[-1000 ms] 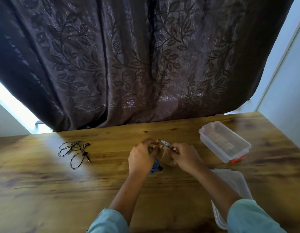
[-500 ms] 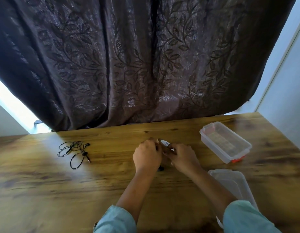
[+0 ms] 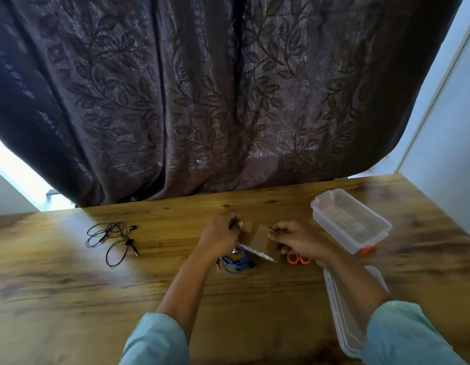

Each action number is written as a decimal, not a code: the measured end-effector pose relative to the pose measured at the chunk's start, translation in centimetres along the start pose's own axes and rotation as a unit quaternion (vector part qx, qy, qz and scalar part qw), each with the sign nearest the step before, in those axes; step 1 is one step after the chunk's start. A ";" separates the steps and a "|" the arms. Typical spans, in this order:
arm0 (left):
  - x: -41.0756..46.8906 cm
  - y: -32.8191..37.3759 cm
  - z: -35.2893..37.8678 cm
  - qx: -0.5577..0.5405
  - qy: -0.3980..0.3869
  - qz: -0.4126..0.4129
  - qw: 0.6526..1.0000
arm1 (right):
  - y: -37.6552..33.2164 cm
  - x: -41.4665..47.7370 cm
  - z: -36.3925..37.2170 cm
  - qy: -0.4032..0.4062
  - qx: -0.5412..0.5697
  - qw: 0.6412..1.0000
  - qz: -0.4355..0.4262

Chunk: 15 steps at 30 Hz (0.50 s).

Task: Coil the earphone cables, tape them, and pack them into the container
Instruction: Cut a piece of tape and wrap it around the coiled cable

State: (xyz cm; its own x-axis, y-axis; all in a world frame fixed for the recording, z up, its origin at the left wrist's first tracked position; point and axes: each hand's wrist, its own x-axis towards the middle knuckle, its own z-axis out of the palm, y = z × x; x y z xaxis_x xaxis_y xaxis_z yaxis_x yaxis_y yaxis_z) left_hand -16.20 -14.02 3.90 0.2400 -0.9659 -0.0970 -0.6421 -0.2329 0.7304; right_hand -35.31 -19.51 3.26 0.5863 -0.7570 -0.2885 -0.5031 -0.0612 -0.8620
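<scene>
A blue coil [image 3: 235, 262] lies on the bench [image 3: 70, 299], below a tape strip [image 3: 259, 239]. The left hand [image 3: 219, 237] and right hand [image 3: 294, 242] pinch the strip's ends with curled fingers. Black earphones [image 3: 110, 241] lie loose, well left. The container [image 3: 334, 233] shows no cables. Taping looks under way, and nothing seems packed.

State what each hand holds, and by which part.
The right hand pinches the right edge of a brown tape strip. The left hand grips something dark at the strip's other end, likely a coiled cable; which part cannot be told.
</scene>
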 end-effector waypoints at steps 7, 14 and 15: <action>0.3 -0.1 -0.6 -0.026 -0.018 -0.010 0.999 | 1.2 0.1 -1.5 -0.047 0.013 0.998 0.033; 0.3 -0.5 -1.1 -0.070 -0.044 -0.017 0.996 | 2.4 0.4 -2.1 -0.067 0.035 0.996 0.049; 0.4 -0.5 -1.2 -0.060 -0.046 -0.010 0.997 | 2.4 0.5 -2.2 -0.066 0.035 0.996 0.053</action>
State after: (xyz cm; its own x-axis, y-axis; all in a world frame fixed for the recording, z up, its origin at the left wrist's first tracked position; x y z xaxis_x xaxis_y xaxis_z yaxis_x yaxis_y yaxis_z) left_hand -14.95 -14.14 4.29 0.1809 -0.9687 -0.1698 -0.5452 -0.2425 0.8025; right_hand -37.63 -21.44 1.94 0.6128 -0.6640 -0.4285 -0.5240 0.0646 -0.8493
